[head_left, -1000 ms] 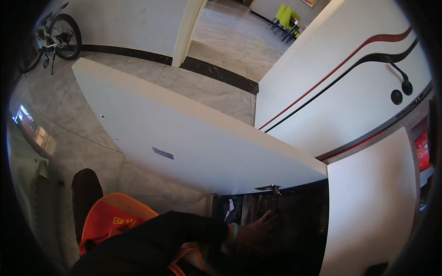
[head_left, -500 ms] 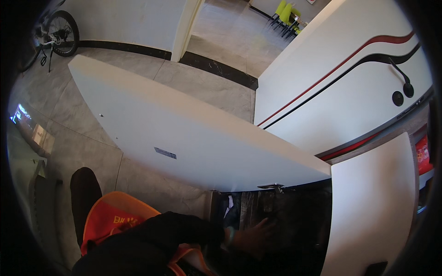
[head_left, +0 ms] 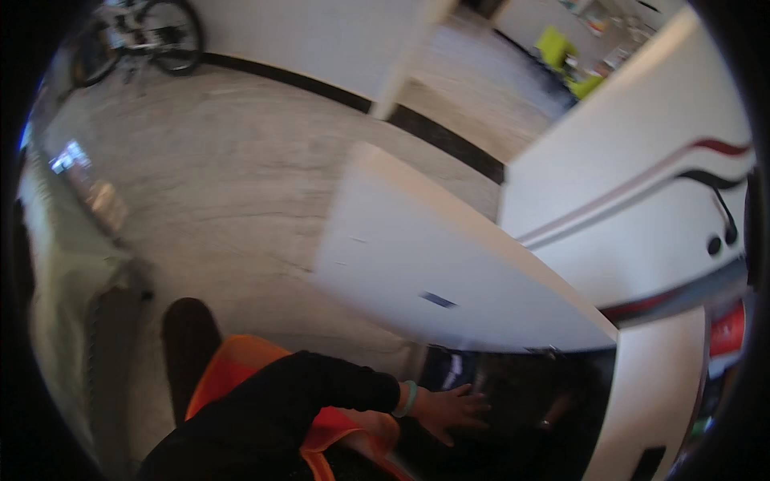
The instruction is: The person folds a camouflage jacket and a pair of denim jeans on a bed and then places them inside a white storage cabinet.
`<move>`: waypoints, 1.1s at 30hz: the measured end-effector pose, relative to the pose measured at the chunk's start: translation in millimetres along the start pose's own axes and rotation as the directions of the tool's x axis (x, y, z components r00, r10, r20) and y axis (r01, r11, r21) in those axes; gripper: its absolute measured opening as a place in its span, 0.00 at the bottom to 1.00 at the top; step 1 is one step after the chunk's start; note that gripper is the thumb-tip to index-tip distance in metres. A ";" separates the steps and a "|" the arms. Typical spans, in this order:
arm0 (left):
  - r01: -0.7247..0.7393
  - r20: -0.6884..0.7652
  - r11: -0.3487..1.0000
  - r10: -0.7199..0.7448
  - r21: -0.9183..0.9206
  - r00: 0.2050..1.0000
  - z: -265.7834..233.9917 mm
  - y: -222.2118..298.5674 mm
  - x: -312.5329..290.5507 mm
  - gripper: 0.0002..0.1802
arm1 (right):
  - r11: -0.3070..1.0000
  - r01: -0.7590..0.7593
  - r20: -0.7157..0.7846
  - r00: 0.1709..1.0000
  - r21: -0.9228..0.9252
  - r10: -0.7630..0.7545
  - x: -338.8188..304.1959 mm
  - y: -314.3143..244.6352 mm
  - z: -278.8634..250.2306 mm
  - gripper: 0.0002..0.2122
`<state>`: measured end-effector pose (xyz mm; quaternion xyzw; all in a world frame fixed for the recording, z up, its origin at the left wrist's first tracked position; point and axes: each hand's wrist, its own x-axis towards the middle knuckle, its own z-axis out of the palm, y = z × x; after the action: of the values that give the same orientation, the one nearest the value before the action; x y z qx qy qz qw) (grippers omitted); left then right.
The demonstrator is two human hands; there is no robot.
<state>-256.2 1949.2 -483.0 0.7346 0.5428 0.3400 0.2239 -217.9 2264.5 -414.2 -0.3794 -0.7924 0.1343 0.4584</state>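
Observation:
My left hand (head_left: 445, 411) reaches from a black sleeve with a pale green bracelet (head_left: 410, 398) at the wrist. Its fingers are spread and hold nothing, just over the dark cabinet space (head_left: 501, 381). Deeper in that darkness, a dim hand shape (head_left: 561, 406) has a small bright band by it; it may be my right hand, but its fingers are too dark to read. Beyond my left hand stands the white cabinet door (head_left: 481, 284), swung out, with a small label (head_left: 438, 300) on its inner face. A dark pack with a white patch (head_left: 455, 370) lies inside, near my wrist.
A second white panel (head_left: 654, 385) borders the dark space on the right. Behind stands a white door with wavy stripes (head_left: 634, 160) and a black handle. A bicycle (head_left: 164, 36) is at the far left; a covered piece of furniture (head_left: 68, 280) stands at the left edge.
The view has shifted. The cabinet door's free end has swung to the right, away from the floor at left. My left hand shows more plainly, fingers still spread; a dim second hand shape now appears.

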 end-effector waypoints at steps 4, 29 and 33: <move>0.078 -0.179 0.995 -0.088 -0.065 0.980 -38.0 44.7 -114.7 0.44 | 0.986 0.167 0.063 0.984 0.025 -0.168 -69.9 -63.7 22.0 0.21; 0.433 -0.547 0.344 -0.634 -0.833 -0.547 -96.0 611.0 -469.6 0.40 | 0.901 -0.374 0.711 -0.572 0.220 -0.410 -462.6 -657.3 -218.3 0.24; 0.409 -0.558 0.398 -0.411 -0.821 -0.721 -91.3 683.5 -505.8 0.40 | 0.880 -0.384 0.533 -0.700 0.279 -0.474 -507.1 -755.3 -285.9 0.24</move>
<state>26.1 1253.0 -74.5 -0.2780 0.7730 0.5539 -0.1355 -194.3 1347.9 -152.0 0.1713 -0.6625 0.5415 -0.4884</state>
